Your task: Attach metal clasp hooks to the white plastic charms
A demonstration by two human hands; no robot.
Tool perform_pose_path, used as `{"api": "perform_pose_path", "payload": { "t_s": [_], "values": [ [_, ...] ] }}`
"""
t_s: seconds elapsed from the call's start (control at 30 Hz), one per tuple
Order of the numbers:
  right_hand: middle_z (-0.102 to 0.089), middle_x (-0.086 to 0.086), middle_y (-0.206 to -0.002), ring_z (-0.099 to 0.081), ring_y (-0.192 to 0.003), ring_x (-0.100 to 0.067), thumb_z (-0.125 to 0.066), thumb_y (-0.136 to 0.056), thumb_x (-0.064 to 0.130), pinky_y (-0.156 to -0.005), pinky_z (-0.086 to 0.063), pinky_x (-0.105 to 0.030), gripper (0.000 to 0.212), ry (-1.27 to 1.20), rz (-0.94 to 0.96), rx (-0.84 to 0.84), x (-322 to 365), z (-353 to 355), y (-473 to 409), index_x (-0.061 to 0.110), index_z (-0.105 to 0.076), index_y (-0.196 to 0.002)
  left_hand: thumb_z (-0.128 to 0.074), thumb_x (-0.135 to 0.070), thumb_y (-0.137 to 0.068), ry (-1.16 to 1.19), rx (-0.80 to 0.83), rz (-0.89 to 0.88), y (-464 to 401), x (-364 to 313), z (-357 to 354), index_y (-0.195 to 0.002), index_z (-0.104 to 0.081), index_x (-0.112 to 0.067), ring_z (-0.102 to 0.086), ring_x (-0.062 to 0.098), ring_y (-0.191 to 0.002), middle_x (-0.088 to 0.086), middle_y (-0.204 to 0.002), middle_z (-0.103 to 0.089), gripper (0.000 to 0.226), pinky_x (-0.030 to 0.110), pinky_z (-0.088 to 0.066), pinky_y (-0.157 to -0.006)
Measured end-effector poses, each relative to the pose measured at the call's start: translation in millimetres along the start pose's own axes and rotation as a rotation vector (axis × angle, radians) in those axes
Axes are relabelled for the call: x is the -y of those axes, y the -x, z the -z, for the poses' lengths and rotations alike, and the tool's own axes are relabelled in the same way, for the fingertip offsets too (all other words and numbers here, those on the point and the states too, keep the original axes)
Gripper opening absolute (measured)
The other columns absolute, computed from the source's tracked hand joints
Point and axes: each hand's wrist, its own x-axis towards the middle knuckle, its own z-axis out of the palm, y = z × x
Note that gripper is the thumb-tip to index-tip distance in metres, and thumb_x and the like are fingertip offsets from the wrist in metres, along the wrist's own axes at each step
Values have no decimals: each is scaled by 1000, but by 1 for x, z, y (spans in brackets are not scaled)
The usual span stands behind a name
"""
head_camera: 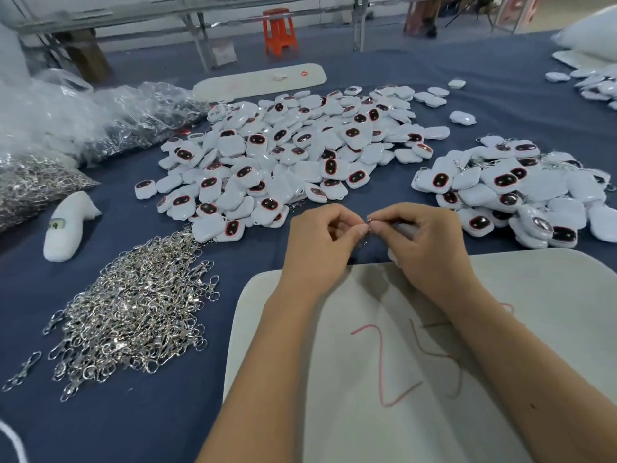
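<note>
Blue cloth covers the desk (334, 71). Left hand (320, 242) and right hand (424, 242) pinch one clasp hook (368, 228) together above it; best keep its ring steady while threading the charm, hidden in the right palm.

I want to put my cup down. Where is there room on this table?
Bare blue cloth lies near the front left corner, below the loose hook pile. A narrow strip runs between the big charm pile and the right charm pile. The middle is crowded.
</note>
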Motion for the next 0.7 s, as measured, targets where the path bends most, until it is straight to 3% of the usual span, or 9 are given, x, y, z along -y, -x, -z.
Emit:
{"api": "perform_pose_path", "payload": {
  "t_s": [0.07,0.33,0.57,0.7],
  "values": [
    [-79,11,-90,-73,-89,-3,-78,-91,7,-88,-55,-21,8,-26,-28,21,-1,1,-2,12,-83,-95,-74,-8,-88,7,6,-11,0,1,-2,-81,-74,-16,-65,20,-69,-9,-69,-69,11,26,-53,-65],
    [-79,13,-91,-74,-90,-6,-77,-93,10,-89,-57,-30,8,-76,-34,49,-5,-1,-2,15,-82,-97,-73,-6,-87,48,-31,-77,1,3,-4,-80,-73,-14,-62,10,-64,-5,-72,-71,11,15,-48,-62],
    [-75,14,-82,-60,-69,-8,-77,-93,7,-69,-51,-27,14,-175,-45,27,-9,2,-2,20,-80,-91,-74,0,-88,173,-11,-80,4,-2,-5,-86,-76,-9,-67,31,-73,4,-76,-73,8,36,-56,-70],
    [-74,10,-85,-57,-68,-9,-76,-91,2,-66,-43,-19,13,-119,21,-12,-8,1,-1,14,-80,-92,-73,-1,-88,138,-4,-109,4,-2,-3,-87,-77,-10,-66,28,-74,0,-77,-73,10,33,-56,-71]
  ]
}}
